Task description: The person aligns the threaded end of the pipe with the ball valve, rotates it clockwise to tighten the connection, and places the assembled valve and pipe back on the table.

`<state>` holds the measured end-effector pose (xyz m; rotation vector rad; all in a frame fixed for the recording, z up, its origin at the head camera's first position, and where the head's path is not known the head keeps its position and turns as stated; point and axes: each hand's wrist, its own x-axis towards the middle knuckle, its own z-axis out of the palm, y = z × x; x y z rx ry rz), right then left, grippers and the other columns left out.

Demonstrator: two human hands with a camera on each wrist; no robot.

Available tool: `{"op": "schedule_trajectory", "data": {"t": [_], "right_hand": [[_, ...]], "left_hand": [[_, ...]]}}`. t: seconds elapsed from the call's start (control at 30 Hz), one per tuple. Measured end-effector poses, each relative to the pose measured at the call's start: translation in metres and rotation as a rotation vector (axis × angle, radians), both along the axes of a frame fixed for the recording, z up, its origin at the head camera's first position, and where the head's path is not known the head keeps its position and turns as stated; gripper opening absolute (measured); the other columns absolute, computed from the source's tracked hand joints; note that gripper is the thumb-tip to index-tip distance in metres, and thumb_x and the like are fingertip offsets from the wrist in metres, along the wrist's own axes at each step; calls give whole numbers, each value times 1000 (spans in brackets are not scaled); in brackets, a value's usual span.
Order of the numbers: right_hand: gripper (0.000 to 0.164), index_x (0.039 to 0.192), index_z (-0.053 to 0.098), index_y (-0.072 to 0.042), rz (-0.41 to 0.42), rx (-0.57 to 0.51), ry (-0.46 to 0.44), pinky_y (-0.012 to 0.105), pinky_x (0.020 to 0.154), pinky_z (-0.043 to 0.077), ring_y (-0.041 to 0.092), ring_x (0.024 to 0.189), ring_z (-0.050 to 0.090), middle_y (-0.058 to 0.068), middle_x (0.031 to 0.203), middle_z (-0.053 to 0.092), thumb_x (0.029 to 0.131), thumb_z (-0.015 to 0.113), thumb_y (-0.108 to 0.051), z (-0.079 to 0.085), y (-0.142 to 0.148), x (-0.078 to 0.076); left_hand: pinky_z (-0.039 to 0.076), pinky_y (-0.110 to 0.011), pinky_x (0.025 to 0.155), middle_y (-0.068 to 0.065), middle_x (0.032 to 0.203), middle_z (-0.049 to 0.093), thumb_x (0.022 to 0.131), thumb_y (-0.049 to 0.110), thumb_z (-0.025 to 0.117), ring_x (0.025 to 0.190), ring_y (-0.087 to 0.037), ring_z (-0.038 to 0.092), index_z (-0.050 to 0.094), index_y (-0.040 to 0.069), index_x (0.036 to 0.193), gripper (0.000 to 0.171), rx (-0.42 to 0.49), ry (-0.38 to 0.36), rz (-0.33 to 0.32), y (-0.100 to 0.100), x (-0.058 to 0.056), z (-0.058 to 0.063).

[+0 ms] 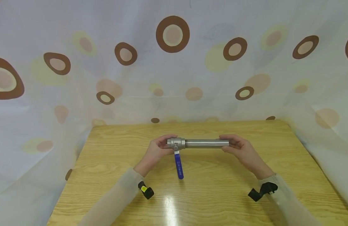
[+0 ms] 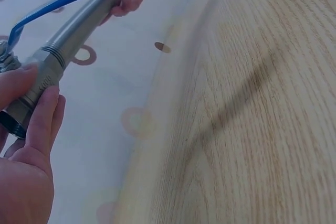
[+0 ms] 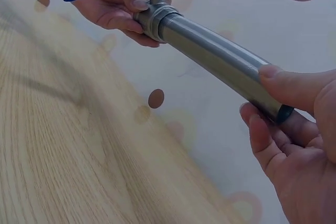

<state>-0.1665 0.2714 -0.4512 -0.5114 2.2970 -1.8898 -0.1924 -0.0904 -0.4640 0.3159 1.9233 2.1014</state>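
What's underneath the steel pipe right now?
The wooden table lies below the steel pipe, with a gap between; fingers of the right hand show beneath the pipe's free end. In the head view, the tabletop strip behind the pipe is covered.

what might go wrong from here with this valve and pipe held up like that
A drop: the left hand holds the valve and the right hand the pipe's far end, both above the table, so a slip could dent the wood.

A snag: the blue lever juts out sideways and might catch a sleeve if the valve is turned.
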Motion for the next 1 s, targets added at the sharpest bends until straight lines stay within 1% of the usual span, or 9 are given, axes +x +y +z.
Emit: {"op": "schedule_trajectory", "data": {"t": [0.13, 0.27, 0.37, 0.47, 0.6, 0.67, 0.8, 0.87, 1.0], "right_hand": [[42, 141, 53, 4, 8, 9, -13, 23, 88, 59, 5, 112, 66, -8, 129, 64, 103, 64, -9, 1, 0, -1], [43, 145, 52, 0, 28, -5, -33, 24, 95, 59, 5, 117, 66, -2, 136, 58, 105, 62, -10, 0, 2, -2], [44, 146, 52, -4, 24, -11, -35, 22, 97, 57, 4, 119, 65, 1, 139, 54, 104, 63, -10, -2, 4, -3], [42, 143, 55, -6, -12, 9, -24, 20, 95, 57, 3, 117, 65, -2, 136, 57, 103, 65, -10, -2, 5, -3], [43, 141, 57, 0, -63, 39, -16, 19, 92, 57, 3, 113, 65, -8, 129, 63, 101, 68, -13, -1, 4, -4], [46, 143, 55, 0, -64, 45, -13, 19, 92, 57, 3, 113, 65, -7, 131, 63, 102, 68, -14, -1, 4, -5], [45, 146, 55, -4, -48, 38, 11, 18, 92, 57, 3, 113, 65, -7, 136, 60, 103, 66, -13, -1, 5, -5], [44, 144, 55, -2, -45, 26, 28, 19, 92, 58, 3, 112, 66, -8, 133, 62, 102, 66, -10, 0, 4, -4], [39, 139, 59, 1, -67, 4, 49, 20, 90, 59, 3, 108, 68, -11, 124, 66, 101, 66, -6, 2, 0, -3]], "left_hand": [[60, -38, 98, -17, 139, 64, 88, -10, 73, 119, -31, 67, 64, 5, 138, 53, 9, -6, 10, -1, 0, 0], [59, -38, 99, -18, 140, 63, 87, -11, 72, 121, -31, 66, 62, 3, 140, 55, 10, -11, 12, -2, 1, 1], [59, -38, 99, -18, 141, 62, 87, -11, 71, 121, -32, 66, 61, 2, 141, 56, 15, -15, 16, -2, 2, 2], [59, -38, 99, -19, 141, 62, 87, -11, 71, 121, -32, 65, 61, 2, 141, 56, 19, -14, 21, -2, 2, 4], [59, -38, 100, -18, 141, 63, 86, -12, 71, 121, -30, 65, 61, 2, 141, 57, 21, -9, 29, -3, 2, 4], [59, -37, 99, -18, 141, 63, 86, -12, 71, 120, -30, 66, 61, 2, 141, 57, 23, -10, 34, -3, 1, 3], [60, -35, 97, -18, 141, 63, 85, -13, 70, 119, -29, 67, 60, 0, 141, 58, 40, -21, 45, -4, 0, 2], [60, -34, 96, -19, 140, 63, 86, -13, 69, 118, -29, 67, 60, 0, 141, 58, 46, -21, 48, -4, 0, 2], [60, -34, 96, -18, 140, 63, 86, -12, 69, 118, -29, 66, 59, 1, 142, 58, 49, -16, 35, -5, 1, 2]]}}
